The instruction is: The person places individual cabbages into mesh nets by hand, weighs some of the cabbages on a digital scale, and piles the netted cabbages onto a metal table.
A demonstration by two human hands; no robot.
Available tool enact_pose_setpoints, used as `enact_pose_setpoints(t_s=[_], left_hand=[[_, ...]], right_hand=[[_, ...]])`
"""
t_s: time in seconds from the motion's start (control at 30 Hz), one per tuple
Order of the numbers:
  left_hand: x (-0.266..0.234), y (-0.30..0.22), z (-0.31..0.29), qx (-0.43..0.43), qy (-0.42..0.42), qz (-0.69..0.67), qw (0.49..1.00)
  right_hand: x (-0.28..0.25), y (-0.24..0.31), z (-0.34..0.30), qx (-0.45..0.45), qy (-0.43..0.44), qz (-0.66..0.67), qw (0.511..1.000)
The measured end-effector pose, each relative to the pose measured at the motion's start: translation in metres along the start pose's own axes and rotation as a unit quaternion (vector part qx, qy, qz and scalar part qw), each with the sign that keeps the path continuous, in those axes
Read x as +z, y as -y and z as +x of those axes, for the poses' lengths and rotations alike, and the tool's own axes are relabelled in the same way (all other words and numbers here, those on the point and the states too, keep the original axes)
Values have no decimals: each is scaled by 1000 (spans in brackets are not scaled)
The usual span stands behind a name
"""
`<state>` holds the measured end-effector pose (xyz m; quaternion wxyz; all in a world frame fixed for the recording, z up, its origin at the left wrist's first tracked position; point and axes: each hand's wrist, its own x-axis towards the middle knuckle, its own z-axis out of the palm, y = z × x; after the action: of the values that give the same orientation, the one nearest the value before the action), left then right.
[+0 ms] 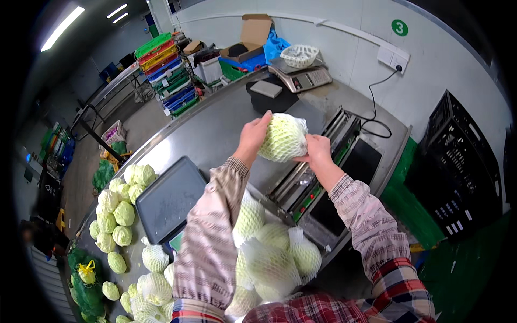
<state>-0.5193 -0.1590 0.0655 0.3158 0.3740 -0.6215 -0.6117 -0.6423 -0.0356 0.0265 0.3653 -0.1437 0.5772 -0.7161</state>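
A pale green cabbage [281, 138] in a white foam net is held up over the steel table [226, 126]. My left hand [252, 137] grips its left side, thumb near the top. On its right, my right hand [318, 152] pinches the edge of the net. Just below my right hand lies a film-wrapping machine [318, 177] with rollers and a dark plate. Several netted cabbages [269, 253] are heaped close to my body. More netted cabbages [153, 288] lie left of my left forearm.
Bare cabbages [116, 207] cluster left of a grey tray [172, 199]. Beyond the table's far part stand a scale [301, 78] with a white basket [299, 55] and stacked coloured crates [167, 72]. Black crates [458, 167] rise at the right. A cable [374, 102] hangs from the wall socket.
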Motion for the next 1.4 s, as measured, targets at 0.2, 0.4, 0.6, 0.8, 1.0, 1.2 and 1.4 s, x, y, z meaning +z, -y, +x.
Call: enact_pose_setpoints(t_s=[0.2, 0.4, 0.6, 0.8, 1.0, 1.2, 1.4], left_hand=[[32, 24, 60, 98, -25, 242, 965], [24, 30, 32, 274, -158, 296, 901], [26, 31, 11, 287, -91, 319, 899], [-7, 44, -28, 241, 19, 327, 914], [-141, 65, -181, 199, 25, 392, 898], [-298, 72, -328, 124, -94, 390, 908], [-545, 88, -487, -45, -425, 412, 805]], right_hand=[[-14, 14, 31, 6, 70, -143, 987], [-27, 6, 36, -24, 64, -224, 972], [-59, 1, 43, -106, 75, -327, 936], [-27, 30, 14, -349, 98, -522, 772], [88, 0, -115, -441, 292, -419, 738], [131, -32, -146, -387, 339, -461, 723], [182, -98, -199, -301, 471, -424, 713]])
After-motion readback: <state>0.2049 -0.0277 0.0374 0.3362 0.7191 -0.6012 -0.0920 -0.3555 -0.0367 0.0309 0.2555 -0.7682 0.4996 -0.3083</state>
